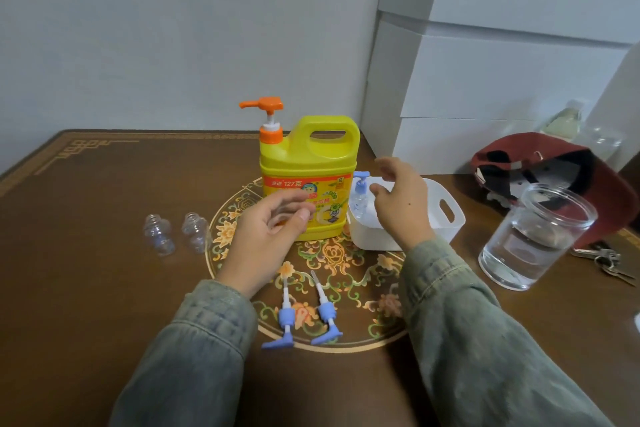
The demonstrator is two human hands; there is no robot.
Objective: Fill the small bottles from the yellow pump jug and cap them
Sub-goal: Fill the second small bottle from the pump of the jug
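The yellow pump jug [308, 163] with an orange pump stands upright at the table's middle. Two small clear bottles [158, 234] [196, 230] stand uncapped to its left. Two blue pump caps [286, 317] [326, 314] lie flat near the front. A third small bottle [360, 196], capped in blue, stands in a white basket [446, 215] right of the jug. My left hand [266, 239] hovers in front of the jug, fingers relaxed, holding nothing. Above the basket my right hand [398, 201] is open, just right of the capped bottle.
A clear glass of water [533, 236] stands at the right. Behind it lie a dark red cap [554, 163] and keys [609, 260]. White boxes [485, 80] rise at the back right. The table [104, 288] is brown with a floral medallion.
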